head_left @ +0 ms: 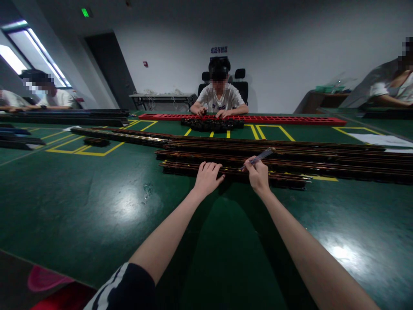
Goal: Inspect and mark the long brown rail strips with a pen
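Forearms point(169, 232) extend; left grip point(208, 179), thumb apart, on strips point(284, 177); right grip point(258, 176) pinches pen-like tool point(263, 155).

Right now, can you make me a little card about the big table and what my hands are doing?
Left hand: resting on the nearest long dark strip
Right hand: holding a slim pen-like tool, its lower end toward that strip
Table: green, with yellow lines
Farther back: a red slotted rail, with a heap of black parts in front
Across: a person in a white top
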Motion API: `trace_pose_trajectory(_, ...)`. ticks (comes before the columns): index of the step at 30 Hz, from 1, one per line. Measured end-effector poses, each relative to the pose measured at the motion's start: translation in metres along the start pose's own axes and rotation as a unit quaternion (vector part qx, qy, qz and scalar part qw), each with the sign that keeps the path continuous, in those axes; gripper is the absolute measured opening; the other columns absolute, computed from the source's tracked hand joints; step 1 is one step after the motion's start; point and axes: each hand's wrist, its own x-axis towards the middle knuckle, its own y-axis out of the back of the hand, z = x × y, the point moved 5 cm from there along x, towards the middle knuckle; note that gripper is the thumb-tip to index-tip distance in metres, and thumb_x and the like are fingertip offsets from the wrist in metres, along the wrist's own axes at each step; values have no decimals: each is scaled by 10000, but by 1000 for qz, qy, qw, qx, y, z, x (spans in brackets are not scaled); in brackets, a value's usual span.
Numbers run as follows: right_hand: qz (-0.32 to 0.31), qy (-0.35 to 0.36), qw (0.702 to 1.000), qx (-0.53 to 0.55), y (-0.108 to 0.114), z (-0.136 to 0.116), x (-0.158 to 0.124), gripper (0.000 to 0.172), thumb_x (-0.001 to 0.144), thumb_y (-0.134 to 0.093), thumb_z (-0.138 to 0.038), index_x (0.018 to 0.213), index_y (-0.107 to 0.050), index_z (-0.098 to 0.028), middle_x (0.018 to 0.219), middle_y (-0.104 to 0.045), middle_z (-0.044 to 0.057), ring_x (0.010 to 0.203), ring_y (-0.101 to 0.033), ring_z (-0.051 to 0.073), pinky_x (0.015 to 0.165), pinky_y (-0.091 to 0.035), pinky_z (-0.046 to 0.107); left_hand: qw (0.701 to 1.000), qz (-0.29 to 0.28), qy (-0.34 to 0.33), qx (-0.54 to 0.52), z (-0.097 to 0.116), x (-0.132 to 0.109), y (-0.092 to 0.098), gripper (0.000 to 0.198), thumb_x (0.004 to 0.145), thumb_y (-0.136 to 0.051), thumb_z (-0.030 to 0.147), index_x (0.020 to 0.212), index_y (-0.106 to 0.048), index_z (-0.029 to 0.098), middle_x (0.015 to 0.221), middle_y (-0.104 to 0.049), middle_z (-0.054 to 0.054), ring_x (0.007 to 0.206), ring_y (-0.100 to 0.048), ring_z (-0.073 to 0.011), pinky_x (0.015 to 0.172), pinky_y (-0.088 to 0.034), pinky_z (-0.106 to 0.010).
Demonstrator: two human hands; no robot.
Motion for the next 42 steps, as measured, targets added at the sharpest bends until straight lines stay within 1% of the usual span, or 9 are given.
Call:
trace_pose_trajectory(3,6,-1,1000,-8,1,1,1,199,805,-486,-381,708,-537,-215,551,-618,20,553,-609,217,613,-436,327,1000,-1,-2,-4,-1,0,-1,350,932,-463,373,1208,-551,177,1196,-633,-81,1155,-539,-229,1088,-300,-442)
trace_pose_trajectory(8,-23,4,1000,-9,-3,0,1,211,812,-479,-386,697,-530,-216,561,-617,23,561,-607,216,625,-440,333,1000,-3,0,0,0,0,0,356,930,-467,368,1208,-556,163,1195,-633,-91,1154,-539,-236,1084,-308,-446)
trace_pose_trajectory(14,-30,7,999,-13,-5,-1,0,212,810,-481,-390,698,-534,-218,573,-631,26,574,-613,217,625,-436,329,1000,-6,14,8,1,-1,4,348,910,-491,342,1199,-564,163,1176,-636,-96,1146,-540,-246,1077,-320,-446)
trace_pose_trajectory(21,-37,23,999,-32,-5,-5,0,200,803,-472,-377,686,-528,-225,574,-642,30,583,-622,224,630,-436,329,1000,8,16,9,0,0,4,323,901,-492,322,1176,-576,176,1163,-638,-89,1137,-540,-247,1077,-319,-447)
trace_pose_trajectory(28,-42,14,998,-32,-6,-5,0,209,808,-465,-391,702,-533,-224,584,-654,40,599,-642,238,646,-448,340,1000,12,15,6,0,0,4,339,894,-494,295,1201,-567,172,1163,-637,-91,1141,-540,-245,1078,-325,-448)
trace_pose_trajectory(37,-28,16,999,-16,-5,-4,0,229,809,-476,-416,696,-530,-224,580,-645,37,595,-637,232,637,-462,338,999,32,5,5,-1,-2,2,336,900,-458,245,1210,-575,188,1143,-641,-81,1128,-543,-229,1083,-323,-443)
trace_pose_trajectory(42,-12,15,1000,-13,-2,-3,0,254,807,-484,-448,693,-531,-226,553,-629,26,581,-629,224,635,-462,336,1000,31,1,2,0,-2,3,344,896,-445,210,1213,-577,210,1138,-639,-71,1126,-544,-224,1085,-325,-452)
